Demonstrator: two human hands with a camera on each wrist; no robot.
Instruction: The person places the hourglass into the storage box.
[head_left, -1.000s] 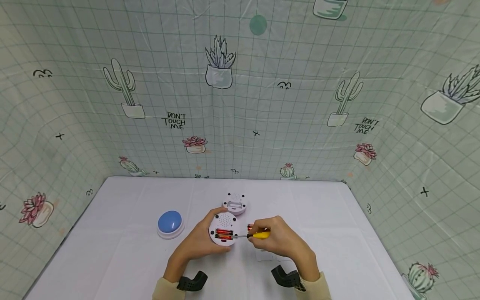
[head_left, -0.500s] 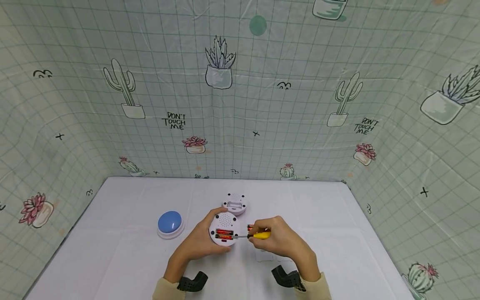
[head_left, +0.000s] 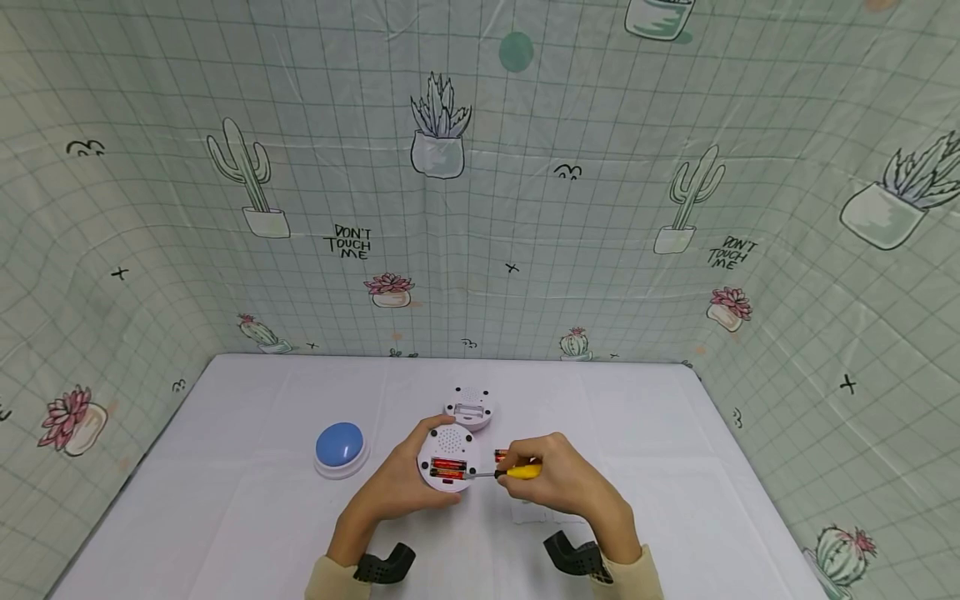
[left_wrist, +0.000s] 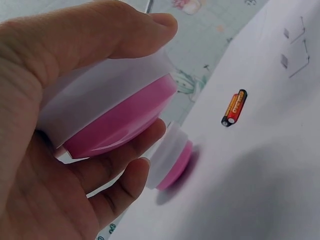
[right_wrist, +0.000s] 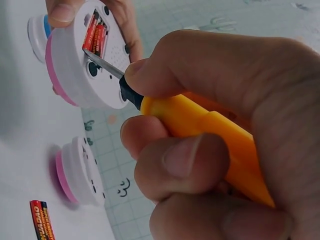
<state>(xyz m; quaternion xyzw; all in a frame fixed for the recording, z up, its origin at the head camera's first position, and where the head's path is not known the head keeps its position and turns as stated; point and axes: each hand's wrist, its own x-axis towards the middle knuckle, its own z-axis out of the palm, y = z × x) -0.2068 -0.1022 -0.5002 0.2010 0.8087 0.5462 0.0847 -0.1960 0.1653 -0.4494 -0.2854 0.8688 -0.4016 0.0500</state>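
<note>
My left hand [head_left: 401, 479] grips a round white-and-pink push-button light [left_wrist: 120, 110] by its sides, its underside facing up. Two red AA-style batteries [head_left: 448, 469] sit in the uncovered battery compartment. In my right hand [head_left: 558, 471] is a screwdriver with a yellow handle [right_wrist: 200, 122], pinched between thumb and curled fingers. Its metal shaft [right_wrist: 107, 66] reaches across the underside, and the tip touches or nearly touches the end of one battery. The right wrist view shows this tip close to a black foot [right_wrist: 92, 69] of the light.
Behind the held light lies a second white-and-pink one [head_left: 471, 397], underside up with a bare compartment. A blue-topped one [head_left: 339, 444] stands to the left. Loose batteries [left_wrist: 234, 107] lie on the white table near my right hand, beside faint pale flat pieces [head_left: 530, 512].
</note>
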